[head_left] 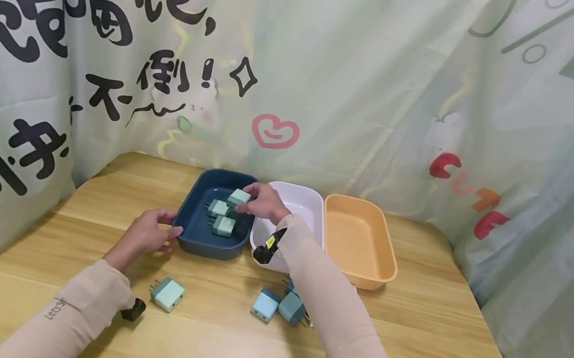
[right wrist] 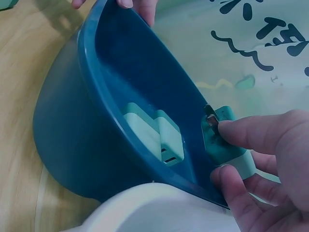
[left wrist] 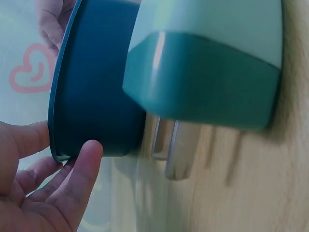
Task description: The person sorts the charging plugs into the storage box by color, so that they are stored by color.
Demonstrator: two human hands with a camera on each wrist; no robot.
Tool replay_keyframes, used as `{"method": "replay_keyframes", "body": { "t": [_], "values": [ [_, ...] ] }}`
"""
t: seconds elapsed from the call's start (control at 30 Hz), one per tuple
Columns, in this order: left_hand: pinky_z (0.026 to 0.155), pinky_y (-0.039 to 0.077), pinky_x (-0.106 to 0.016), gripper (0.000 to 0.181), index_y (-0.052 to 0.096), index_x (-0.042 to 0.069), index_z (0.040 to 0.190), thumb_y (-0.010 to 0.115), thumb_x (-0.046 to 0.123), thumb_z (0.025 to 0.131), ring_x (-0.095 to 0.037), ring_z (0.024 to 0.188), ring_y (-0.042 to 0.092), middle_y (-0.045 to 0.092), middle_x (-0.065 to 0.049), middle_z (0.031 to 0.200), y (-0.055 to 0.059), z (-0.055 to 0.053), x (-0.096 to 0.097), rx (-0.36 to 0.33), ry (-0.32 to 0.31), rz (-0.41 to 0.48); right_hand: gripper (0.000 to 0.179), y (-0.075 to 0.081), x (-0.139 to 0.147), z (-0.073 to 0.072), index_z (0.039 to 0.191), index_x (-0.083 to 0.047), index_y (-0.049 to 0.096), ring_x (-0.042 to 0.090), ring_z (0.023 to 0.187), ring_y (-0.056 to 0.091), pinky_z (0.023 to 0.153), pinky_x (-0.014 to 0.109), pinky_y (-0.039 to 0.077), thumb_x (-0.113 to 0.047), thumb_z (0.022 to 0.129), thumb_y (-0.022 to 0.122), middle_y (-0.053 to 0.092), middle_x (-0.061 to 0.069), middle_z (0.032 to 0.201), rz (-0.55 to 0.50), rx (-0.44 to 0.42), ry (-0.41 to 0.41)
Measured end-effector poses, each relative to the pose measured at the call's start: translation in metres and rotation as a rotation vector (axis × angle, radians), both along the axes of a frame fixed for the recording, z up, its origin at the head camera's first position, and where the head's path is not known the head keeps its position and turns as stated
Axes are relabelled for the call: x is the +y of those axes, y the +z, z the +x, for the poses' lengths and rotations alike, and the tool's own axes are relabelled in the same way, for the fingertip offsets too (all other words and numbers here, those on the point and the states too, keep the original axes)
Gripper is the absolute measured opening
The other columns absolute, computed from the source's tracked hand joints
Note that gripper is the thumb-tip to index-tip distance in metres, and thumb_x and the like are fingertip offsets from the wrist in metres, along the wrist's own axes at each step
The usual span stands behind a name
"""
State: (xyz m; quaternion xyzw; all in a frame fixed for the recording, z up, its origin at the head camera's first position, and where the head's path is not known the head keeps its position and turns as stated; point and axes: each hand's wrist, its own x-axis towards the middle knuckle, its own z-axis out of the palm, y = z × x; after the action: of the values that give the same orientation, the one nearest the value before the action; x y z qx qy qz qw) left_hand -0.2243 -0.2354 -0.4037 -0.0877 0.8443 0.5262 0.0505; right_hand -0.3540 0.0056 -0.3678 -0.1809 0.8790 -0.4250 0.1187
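Observation:
My right hand [head_left: 268,202] pinches a light-green and teal charger plug [right wrist: 226,140] over the right part of the dark blue tray [head_left: 211,249]. The metal prongs stick out beside the thumb in the right wrist view. Two more green charger plugs [right wrist: 149,130] lie inside, side by side. At the tray's near left corner my left hand [head_left: 148,232] holds the rim, thumb at the edge and fingers along the outer wall. Close in front of that hand, another green charger plug [head_left: 167,294] lies on the table, looming large in the left wrist view.
A white tray [head_left: 303,198], partly behind my right forearm, stands against the blue one, with an orange tray [head_left: 360,236] on its right. A light blue charger plug [head_left: 265,305] and darker charger plugs [head_left: 292,307] lie clustered on the table under that forearm. A printed curtain [head_left: 362,93] hangs behind.

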Motion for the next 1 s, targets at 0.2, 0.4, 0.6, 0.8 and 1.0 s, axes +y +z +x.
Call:
{"method": "replay_keyframes", "body": {
  "t": [0.2, 0.4, 0.6, 0.8, 1.0],
  "values": [
    [0.068, 0.059, -0.033, 0.049, 0.042, -0.005, 0.139, 0.061, 0.012, 0.097, -0.028, 0.090, 0.064, 0.042, -0.030, 0.137, 0.000, -0.001, 0.000, -0.001, 0.003, -0.006, 0.052, 0.000, 0.001, 0.000, 0.124, -0.006, 0.060, 0.019, 0.084, 0.063, 0.078, 0.028, 0.054, -0.020, 0.078, 0.082, 0.059, 0.011, 0.119, 0.019, 0.010, -0.008],
    [0.069, 0.059, -0.034, 0.048, 0.042, -0.006, 0.138, 0.060, 0.012, 0.097, -0.029, 0.091, 0.064, 0.042, -0.030, 0.137, 0.000, -0.001, 0.000, -0.005, 0.004, -0.008, 0.053, 0.001, 0.001, 0.002, 0.125, -0.008, 0.060, 0.018, 0.088, 0.062, 0.081, 0.029, 0.053, -0.022, 0.079, 0.082, 0.059, 0.009, 0.120, 0.036, 0.020, -0.015],
    [0.069, 0.059, -0.034, 0.047, 0.043, -0.005, 0.138, 0.060, 0.012, 0.097, -0.029, 0.091, 0.064, 0.042, -0.029, 0.136, -0.001, -0.001, 0.001, -0.017, 0.008, -0.016, 0.051, 0.002, 0.007, 0.002, 0.127, -0.005, 0.059, 0.019, 0.092, 0.063, 0.083, 0.029, 0.053, -0.020, 0.082, 0.078, 0.061, 0.012, 0.122, 0.048, 0.033, 0.005],
    [0.070, 0.059, -0.033, 0.049, 0.042, -0.005, 0.139, 0.060, 0.013, 0.097, -0.029, 0.090, 0.065, 0.042, -0.030, 0.137, 0.000, 0.000, 0.001, -0.014, -0.001, -0.016, 0.047, 0.004, 0.018, 0.002, 0.128, 0.000, 0.058, 0.021, 0.093, 0.064, 0.082, 0.028, 0.053, -0.016, 0.086, 0.071, 0.061, 0.018, 0.122, 0.004, 0.027, 0.011],
    [0.070, 0.059, -0.034, 0.048, 0.042, -0.006, 0.138, 0.060, 0.013, 0.097, -0.030, 0.091, 0.065, 0.042, -0.030, 0.137, -0.001, 0.000, 0.000, -0.008, -0.009, -0.017, 0.041, 0.005, 0.024, 0.009, 0.126, 0.005, 0.057, 0.020, 0.085, 0.066, 0.076, 0.027, 0.056, -0.009, 0.088, 0.067, 0.062, 0.015, 0.112, -0.124, -0.036, 0.013]
  ]
}}
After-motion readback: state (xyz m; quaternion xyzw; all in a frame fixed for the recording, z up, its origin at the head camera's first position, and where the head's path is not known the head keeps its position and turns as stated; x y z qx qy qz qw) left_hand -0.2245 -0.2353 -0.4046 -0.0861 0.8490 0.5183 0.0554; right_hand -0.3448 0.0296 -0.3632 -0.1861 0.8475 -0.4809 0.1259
